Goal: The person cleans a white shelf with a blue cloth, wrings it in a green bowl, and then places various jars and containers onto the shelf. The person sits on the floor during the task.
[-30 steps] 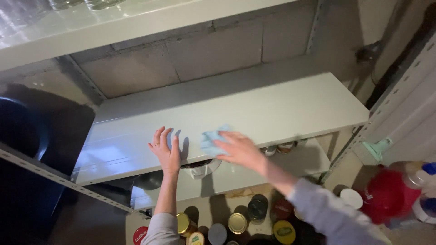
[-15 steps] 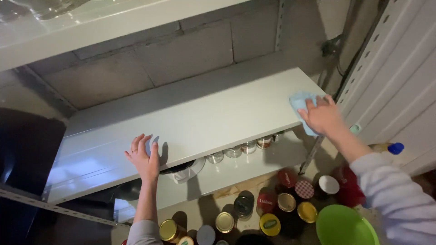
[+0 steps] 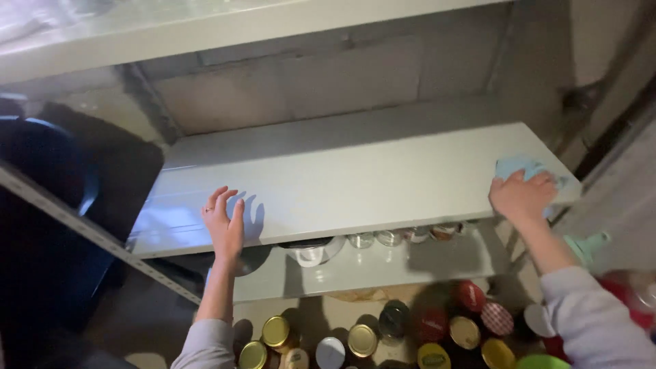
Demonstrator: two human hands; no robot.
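Reaching up and forward, the left hand (image 3: pixel 225 229) is lying flat on the pale grey shelf (image 3: pixel 355 181), fingers spread and palm pressing down just inside the front edge, its wrist and grey sleeve crossing that edge from below. The right hand (image 3: pixel 523 198) is stretching out to the far right end of the same board, fingers curled and pressing down on a light blue cloth (image 3: pixel 526 167), which is bunching out beyond the fingertips and toward the shelf's right corner. The forearm is angling down and to the right, ending in a grey sleeve.

Between the two hands the board is lying bare, giving a long stretch of open surface. Beyond the right hand only a narrow strip is remaining before the end of the board, and a wall is standing close past that. Behind both hands, the block wall (image 3: pixel 307 89) is closing off the back, and an upper shelf (image 3: pixel 225 27) is hanging overhead. To the left of the left hand, a slotted metal rail (image 3: pixel 96 236) is running diagonally beside a dark blue object, probably a bin, too dim to tell. Below the hands, lidded jars (image 3: pixel 383 335) are crowding the lower level, and a few glass jars (image 3: pixel 389 238) are sitting just under the front edge.
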